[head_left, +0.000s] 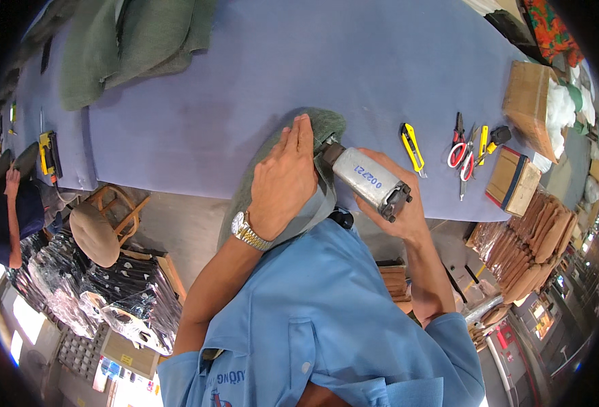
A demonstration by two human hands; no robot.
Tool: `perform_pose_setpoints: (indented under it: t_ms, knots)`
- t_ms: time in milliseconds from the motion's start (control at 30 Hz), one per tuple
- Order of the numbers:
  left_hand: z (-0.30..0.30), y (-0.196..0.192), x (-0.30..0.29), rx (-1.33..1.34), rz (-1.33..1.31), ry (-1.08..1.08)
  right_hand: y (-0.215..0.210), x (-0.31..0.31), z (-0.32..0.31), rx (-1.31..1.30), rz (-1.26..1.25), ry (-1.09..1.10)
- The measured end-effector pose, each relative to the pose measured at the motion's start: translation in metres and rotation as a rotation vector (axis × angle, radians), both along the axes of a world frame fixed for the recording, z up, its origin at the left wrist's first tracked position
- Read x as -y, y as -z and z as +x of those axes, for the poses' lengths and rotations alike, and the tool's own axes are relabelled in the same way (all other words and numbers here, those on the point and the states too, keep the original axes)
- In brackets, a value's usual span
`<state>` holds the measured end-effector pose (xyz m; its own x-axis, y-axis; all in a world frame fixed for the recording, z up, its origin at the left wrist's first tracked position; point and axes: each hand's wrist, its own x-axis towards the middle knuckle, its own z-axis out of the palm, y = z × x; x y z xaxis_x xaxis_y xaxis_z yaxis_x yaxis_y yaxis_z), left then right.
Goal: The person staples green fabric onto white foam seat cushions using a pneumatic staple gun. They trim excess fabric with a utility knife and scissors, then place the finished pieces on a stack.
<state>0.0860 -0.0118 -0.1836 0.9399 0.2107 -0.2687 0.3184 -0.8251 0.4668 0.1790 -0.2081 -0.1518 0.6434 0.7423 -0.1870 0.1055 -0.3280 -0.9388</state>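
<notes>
Green padded piece point(326, 121) sits at the front edge of the worktop point(198, 102), straight ahead of the person, lower part over the edge and against the blue shirt. Left hand point(286, 180) lies flat on top of it, fingers straight and together, gripping nothing. Right hand point(415, 218) is wrapped around a silver power tool point(366, 178); its dark nose is at the piece's right edge, exact contact unclear. Piece's long axis runs slantwise, lower left to upper right; rounded end points away from the person. Tool's nose points up-left, rear end down-right.

Right of the hands, on the worktop: yellow utility knife point(413, 146), then red-handled scissors point(457, 154) and a slim yellow cutter point(483, 141), near each other. Containers, farther right: open cardboard box point(525, 88), tilted in view, white soft material point(558, 119) bulging from it; just below, a smaller brown box point(520, 188) with a dark band, contents not visible.

Upper left: more green fabric point(150, 47) on the worktop. Far left: yellow-and-black tool point(50, 159), co-worker's arm point(13, 217). Below: round-seated stool point(94, 234), dark items in clear plastic wrap point(133, 285). Lower right: stacked brown pieces point(530, 244).
</notes>
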Motion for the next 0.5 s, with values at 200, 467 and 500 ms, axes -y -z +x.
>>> perform_pose_setpoints:
  t_ms: [200,467,500]
  knots:
    - [-0.002,0.004,-0.001,0.077,-0.004,0.013,0.002,-0.001,-0.004,-0.067,-0.105,0.033]
    - [0.0,0.005,-0.004,0.075,-0.025,0.002,-0.004,-0.011,-0.004,-0.032,-0.112,0.0]
    - [0.001,0.006,-0.004,0.085,-0.026,0.002,-0.007,-0.014,-0.003,-0.03,-0.125,-0.002]
